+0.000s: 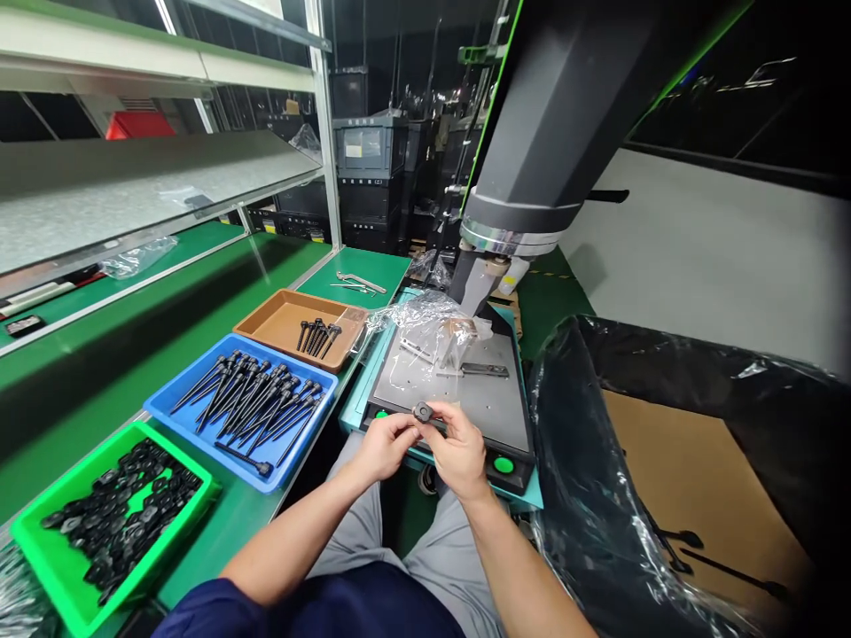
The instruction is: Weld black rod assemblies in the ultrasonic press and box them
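Note:
In front of the machine's base plate, both hands meet at a small black plastic part [422, 411] with a round, knob-like end facing up. My right hand [460, 450] is closed around it between thumb and fingers. The pinched fingertips of my left hand [387, 445] grip it from the other side, low down. My fingers hide the rest of the part, so its full length cannot be seen. Just beyond them lies the grey base plate [412, 387], carrying a metal fixture [484, 369] partly under clear plastic film [425, 319].
Left, on the green bench, a blue tray [156, 403] holds several black rods with heads. A brown tray [266, 319] has similar shorter pieces; a green tray [33, 532] has small black parts. Overhead leans the machine head [532, 133]. A black-lined box [572, 461] stands right.

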